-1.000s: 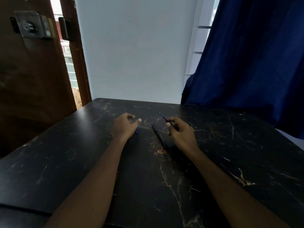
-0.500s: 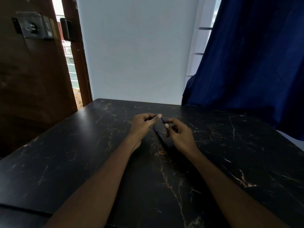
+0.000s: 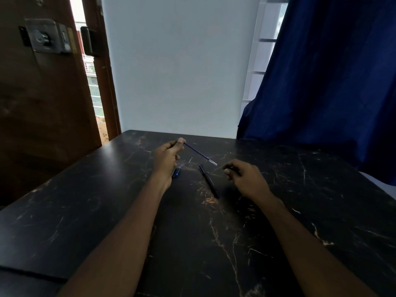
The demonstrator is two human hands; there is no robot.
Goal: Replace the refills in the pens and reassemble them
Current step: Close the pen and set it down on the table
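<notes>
My left hand [image 3: 166, 157] pinches one end of a thin blue refill [image 3: 199, 154] between thumb and forefinger, holding it above the table; its pale tip points down and right. My right hand [image 3: 244, 176] hovers just right of that tip with fingers loosely curled and nothing in them. A black pen barrel [image 3: 209, 181] lies on the dark marble table [image 3: 107, 211] between the two hands. A small blue pen part [image 3: 176, 172] lies beside my left wrist, partly hidden by the hand.
A dark blue curtain [image 3: 321, 82] hangs at the right, over the table's far right corner. A brown wooden door [image 3: 42, 93] with a metal lock stands at the left. A white wall lies behind the table's far edge.
The left hand has taken the blue refill from the right hand and drawn it up and to the left. The right hand has let go and moved right.
</notes>
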